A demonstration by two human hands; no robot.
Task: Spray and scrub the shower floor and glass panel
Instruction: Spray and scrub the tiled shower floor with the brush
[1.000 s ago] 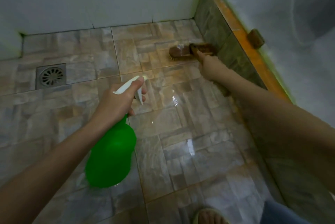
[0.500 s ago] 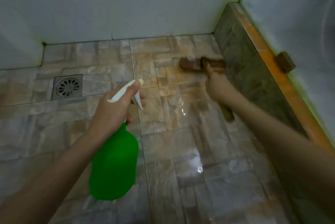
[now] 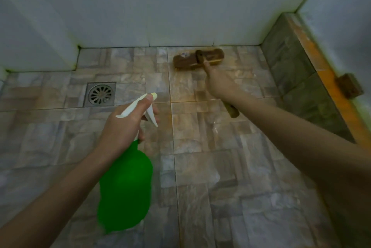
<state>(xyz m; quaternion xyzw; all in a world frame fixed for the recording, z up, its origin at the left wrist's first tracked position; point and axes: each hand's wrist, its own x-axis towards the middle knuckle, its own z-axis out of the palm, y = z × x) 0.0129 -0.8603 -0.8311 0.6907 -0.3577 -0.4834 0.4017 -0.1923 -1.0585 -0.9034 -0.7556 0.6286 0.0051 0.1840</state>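
1 drain sits in the floor, beyond and left of the left hand. That hand is wrapped round the neck of 1 green bottle, with the thumb along the white spray head and the fingers curled under by the trigger. The bottle's long axis runs from the fist back toward the person, nozzle aimed forward and slightly right. To its right the other arm reaches out straight, the right hand closed round the handle of 1 brush. The handle's butt pokes out behind the fist. The head lies crosswise just ahead of the knuckles, bristles on the tiles by the back wall. Right of that fist runs the curb, with 1 brown bracket and the panel above.
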